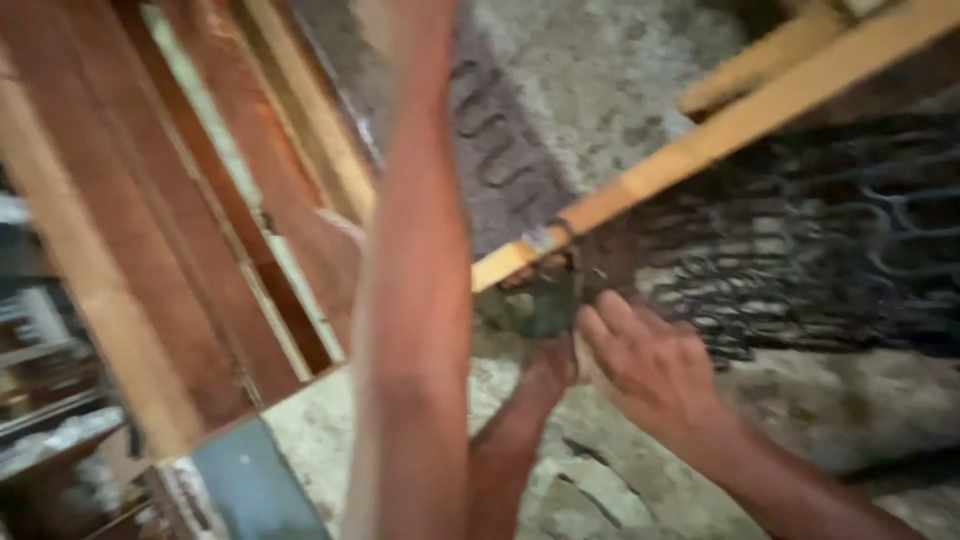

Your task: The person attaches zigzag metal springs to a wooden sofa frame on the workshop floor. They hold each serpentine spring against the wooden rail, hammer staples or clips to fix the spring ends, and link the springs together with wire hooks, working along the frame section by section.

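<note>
The view is blurred. My right hand point(650, 370) reaches in from the lower right with its fingers spread, their tips beside a dark green object point(535, 305) under the end of a pale wooden slat point(720, 130). A reddish-brown shape point(520, 420), a handle or another arm, rises to the green object from below. My left forearm point(415, 300) runs straight up the middle of the view, and its hand is cut off by the top edge. Dark zigzag metal springs point(800, 260) stretch right of the slat.
A brown wooden frame point(200, 250) of long boards fills the left side. Grey, rough floor point(600, 80) shows behind and below. A blue-grey panel point(250, 490) lies at the bottom left, with cluttered shelves point(40, 380) at the far left.
</note>
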